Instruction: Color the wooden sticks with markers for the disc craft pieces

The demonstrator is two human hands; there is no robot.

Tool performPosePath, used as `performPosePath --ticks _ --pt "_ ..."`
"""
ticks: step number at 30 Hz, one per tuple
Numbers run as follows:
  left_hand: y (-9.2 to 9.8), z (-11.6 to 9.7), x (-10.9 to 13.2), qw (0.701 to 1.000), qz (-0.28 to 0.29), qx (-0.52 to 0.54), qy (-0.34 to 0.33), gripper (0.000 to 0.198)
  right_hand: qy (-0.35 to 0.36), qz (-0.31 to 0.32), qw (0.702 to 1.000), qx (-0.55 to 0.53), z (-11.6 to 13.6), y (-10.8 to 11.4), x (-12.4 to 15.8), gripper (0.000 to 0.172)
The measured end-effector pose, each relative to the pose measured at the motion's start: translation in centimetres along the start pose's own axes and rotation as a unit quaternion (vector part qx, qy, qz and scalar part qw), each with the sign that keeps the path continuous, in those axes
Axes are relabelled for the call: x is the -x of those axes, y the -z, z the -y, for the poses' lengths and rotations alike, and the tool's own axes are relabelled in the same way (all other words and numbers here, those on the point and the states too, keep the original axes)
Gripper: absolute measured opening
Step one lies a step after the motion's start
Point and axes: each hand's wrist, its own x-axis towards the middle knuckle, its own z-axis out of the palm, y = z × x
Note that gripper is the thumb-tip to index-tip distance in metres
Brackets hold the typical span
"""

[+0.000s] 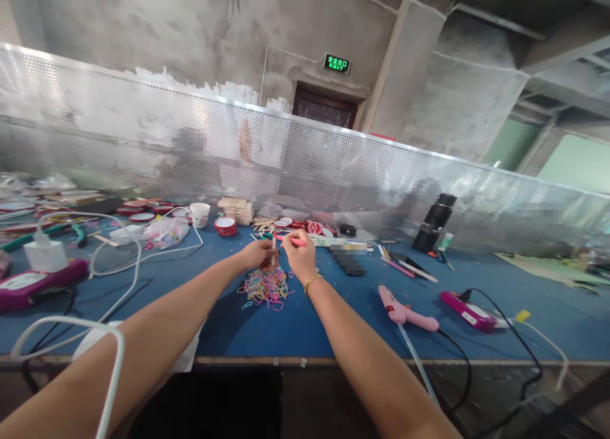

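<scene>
Both my arms reach out over a blue table. My left hand is closed in a pinch on a small wooden stick held upright. My right hand, a gold bracelet on its wrist, is closed on a pink pen-like tool whose tip meets the stick. Just below both hands lies a heap of coloured rubber bands.
A pink glue gun with black cord lies right of my forearm, a magenta device beyond it. A black bottle, paper cup, wooden sticks, red-white discs and a white charger with cable crowd the table. A perforated metal screen stands behind.
</scene>
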Motion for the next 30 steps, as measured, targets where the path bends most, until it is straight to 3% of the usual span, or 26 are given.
performPosePath --ticks 30 --pt "0.09 0.12 -0.35 1.000 0.007 0.022 0.016 0.022 -0.006 0.000 1.000 -0.030 0.17 0.29 0.02 0.013"
